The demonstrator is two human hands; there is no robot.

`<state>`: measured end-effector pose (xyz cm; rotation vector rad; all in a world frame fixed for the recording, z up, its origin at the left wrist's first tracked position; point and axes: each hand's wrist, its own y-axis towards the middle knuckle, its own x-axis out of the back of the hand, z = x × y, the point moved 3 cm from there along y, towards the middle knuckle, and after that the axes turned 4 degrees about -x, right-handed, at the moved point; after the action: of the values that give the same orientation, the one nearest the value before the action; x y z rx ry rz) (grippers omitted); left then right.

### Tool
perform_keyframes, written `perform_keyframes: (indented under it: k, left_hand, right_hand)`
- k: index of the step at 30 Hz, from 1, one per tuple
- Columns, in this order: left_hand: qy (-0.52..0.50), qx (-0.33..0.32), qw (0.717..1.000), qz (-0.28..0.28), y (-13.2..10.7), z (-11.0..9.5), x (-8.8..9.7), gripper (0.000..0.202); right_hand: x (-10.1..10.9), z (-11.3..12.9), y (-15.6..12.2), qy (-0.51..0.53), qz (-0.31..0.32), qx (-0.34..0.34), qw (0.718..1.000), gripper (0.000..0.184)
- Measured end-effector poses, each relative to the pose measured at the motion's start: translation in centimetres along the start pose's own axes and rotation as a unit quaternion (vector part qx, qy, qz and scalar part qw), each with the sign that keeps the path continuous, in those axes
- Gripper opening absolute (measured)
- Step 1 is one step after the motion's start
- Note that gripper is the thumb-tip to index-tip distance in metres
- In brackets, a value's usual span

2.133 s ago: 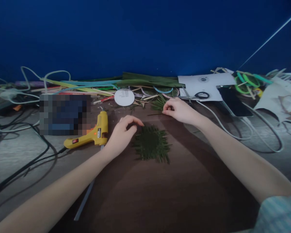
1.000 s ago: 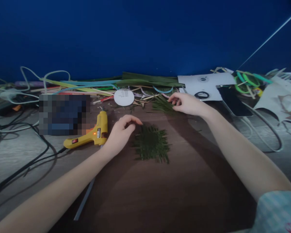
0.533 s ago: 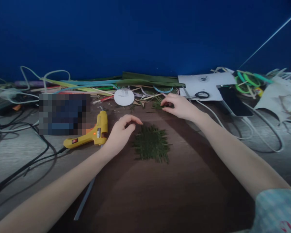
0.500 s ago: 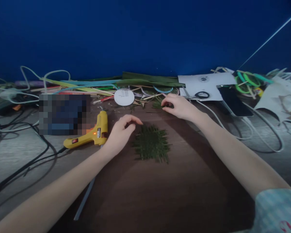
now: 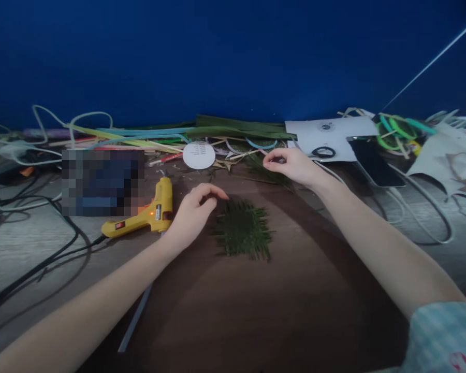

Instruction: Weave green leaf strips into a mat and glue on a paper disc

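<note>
A small woven mat of dark green leaf strips [image 5: 243, 229] lies on the brown board [image 5: 256, 311]. My left hand [image 5: 194, 210] rests at the mat's left edge, fingers curled with the tips touching the strips. My right hand [image 5: 293, 165] is raised a little behind the mat, thumb and forefinger pinched together over a loose bunch of green strips [image 5: 266, 173]; what is pinched is too thin to make out. A yellow glue gun [image 5: 145, 215] lies just left of my left hand, its small light glowing.
Long green leaves and coloured strips [image 5: 217, 132] lie along the blue wall. A white disc [image 5: 199, 155], scissors [image 5: 323, 152] on white paper, a dark phone [image 5: 373, 163], cables [image 5: 42, 248] and coloured rings [image 5: 396, 127] surround the board.
My right hand moved about over the loose strips and now has lifted slightly to the right with fingers pinched. My left hand and the mat have stayed put.
</note>
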<state>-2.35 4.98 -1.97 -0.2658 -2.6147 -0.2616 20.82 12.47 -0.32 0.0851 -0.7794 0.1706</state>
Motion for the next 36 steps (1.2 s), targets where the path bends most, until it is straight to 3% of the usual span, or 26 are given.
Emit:
perform_keyframes:
  k: [8, 13, 22, 28, 36]
  left_hand:
    - [0.003, 0.003, 1.0, 0.003, 0.0, -0.2, 0.0, 0.021]
    - [0.001, 0.003, 1.0, 0.0, 0.0, -0.2, 0.0, 0.021]
    - [0.001, 0.002, 1.0, -0.005, 0.0, -0.3, 0.0, 0.021]
    - [0.002, 0.004, 1.0, -0.01, 0.0, -0.4, 0.0, 0.021]
    - [-0.005, 0.007, 1.0, -0.013, 0.1, 0.0, 0.0, 0.02]
  right_hand:
    - [-0.1, -0.6, 0.0, -0.105, 0.043, 0.053, 0.992, 0.01]
    - [0.1, 0.4, -0.4, -0.114, -0.002, 0.081, 0.99, 0.009]
    - [-3.2, 1.0, -0.6, -0.127, 0.016, 0.162, 0.978, 0.012]
    - [-2.9, 0.9, -0.6, -0.074, 0.013, 0.105, 0.992, 0.014]
    - [-1.3, 0.7, -0.3, 0.097, -0.091, 0.045, 0.99, 0.018]
